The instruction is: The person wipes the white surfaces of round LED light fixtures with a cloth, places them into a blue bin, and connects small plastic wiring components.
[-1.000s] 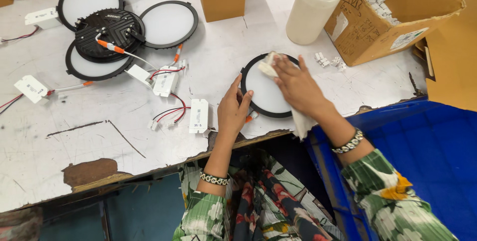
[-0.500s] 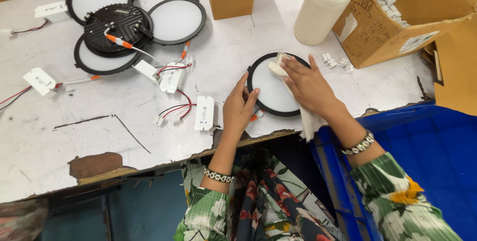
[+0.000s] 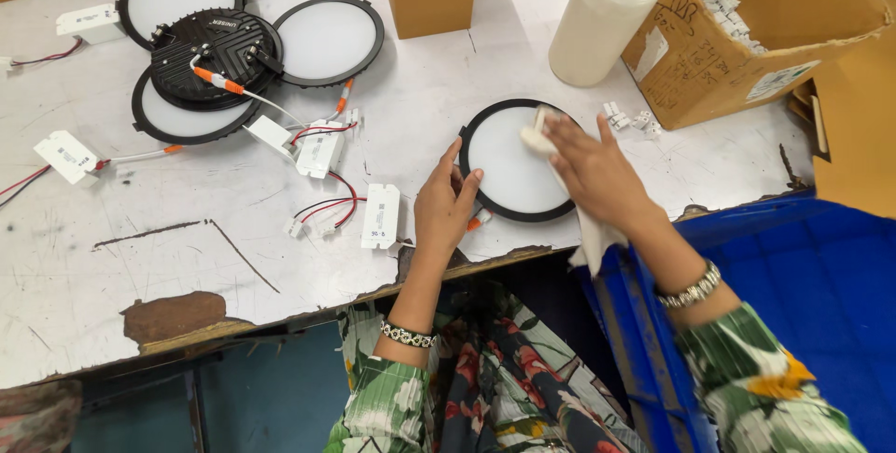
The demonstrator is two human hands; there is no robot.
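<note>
Cloth (image 3: 541,131) shifted up-left, round lamp (image 3: 509,173) flat, face-up

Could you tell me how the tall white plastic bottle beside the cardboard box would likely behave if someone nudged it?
The white bottle stands upright, tall for its base, so a push near the top would probably tip it. Its round body suggests it could then roll across the table. Its smooth plastic side may be a little slippery; how full it is cannot be told.
</note>
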